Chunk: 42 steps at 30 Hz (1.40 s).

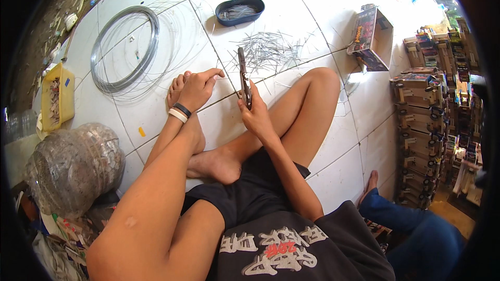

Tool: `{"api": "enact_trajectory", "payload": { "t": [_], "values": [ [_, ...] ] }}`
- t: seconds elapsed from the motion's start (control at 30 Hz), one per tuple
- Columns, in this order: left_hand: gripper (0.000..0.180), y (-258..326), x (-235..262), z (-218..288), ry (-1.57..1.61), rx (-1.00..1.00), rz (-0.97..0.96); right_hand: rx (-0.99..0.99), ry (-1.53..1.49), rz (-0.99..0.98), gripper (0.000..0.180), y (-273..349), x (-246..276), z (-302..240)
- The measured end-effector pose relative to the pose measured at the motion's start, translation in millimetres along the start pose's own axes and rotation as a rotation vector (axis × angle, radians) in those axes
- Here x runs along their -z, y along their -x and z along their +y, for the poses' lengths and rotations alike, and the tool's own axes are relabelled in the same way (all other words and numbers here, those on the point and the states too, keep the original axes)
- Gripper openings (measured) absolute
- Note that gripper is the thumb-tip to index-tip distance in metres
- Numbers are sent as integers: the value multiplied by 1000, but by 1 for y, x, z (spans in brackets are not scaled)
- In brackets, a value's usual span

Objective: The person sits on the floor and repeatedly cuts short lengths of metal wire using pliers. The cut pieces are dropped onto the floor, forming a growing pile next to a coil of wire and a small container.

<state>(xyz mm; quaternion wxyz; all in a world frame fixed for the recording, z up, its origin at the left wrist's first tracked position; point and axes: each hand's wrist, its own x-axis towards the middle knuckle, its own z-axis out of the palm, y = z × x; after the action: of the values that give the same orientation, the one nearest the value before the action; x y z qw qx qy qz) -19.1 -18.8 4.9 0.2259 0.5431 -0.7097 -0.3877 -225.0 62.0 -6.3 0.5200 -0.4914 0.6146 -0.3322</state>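
Note:
My right hand (255, 112) is closed around a pair of dark pliers (244, 75), held upright above the tiles. Just beyond the pliers lies a loose pile of short cut wire pieces (268, 52). My left hand (199, 91), with a black and a white band on its wrist, is over the toes of my foot (176, 89). Its fingers are bent toward the right in a pinch; whatever they hold is too thin or hidden to make out. A large coil of silvery wire (154, 47) lies to its left, with loose strands trailing toward my foot.
A dark blue oval tub (221, 18) with wire pieces stands at the back. A printed cardboard box (364, 36) is at the right, near stacked wooden toy vehicles (422, 125). At left are a yellow tray (66, 88) and a stuffed plastic bag (78, 166). Another person's leg (411, 224) is at lower right.

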Motion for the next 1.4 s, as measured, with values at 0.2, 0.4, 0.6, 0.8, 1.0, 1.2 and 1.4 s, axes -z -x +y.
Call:
{"api": "enact_trajectory", "payload": {
  "t": [0.2,0.4,0.6,0.8,1.0,1.2,1.4],
  "values": [
    [23,2,4,5,-8,47,-29,-1,63,15,69,2,4,-5],
    [23,1,-1,-4,-7,3,-33,74,115,-52,70,2,3,2],
    [22,-3,-5,-3,68,-11,40,150,117,124,66,-6,-9,9],
    [20,3,2,4,-137,-23,-5,63,55,211,68,-22,-11,3],
    [19,3,0,1,-100,-100,39,152,94,67,73,-19,20,-6],
    [20,2,0,0,-73,-37,-11,60,32,-38,75,-8,21,-6],
    [21,3,1,4,-65,-23,-15,126,18,28,73,-8,6,13]
  ]
}}
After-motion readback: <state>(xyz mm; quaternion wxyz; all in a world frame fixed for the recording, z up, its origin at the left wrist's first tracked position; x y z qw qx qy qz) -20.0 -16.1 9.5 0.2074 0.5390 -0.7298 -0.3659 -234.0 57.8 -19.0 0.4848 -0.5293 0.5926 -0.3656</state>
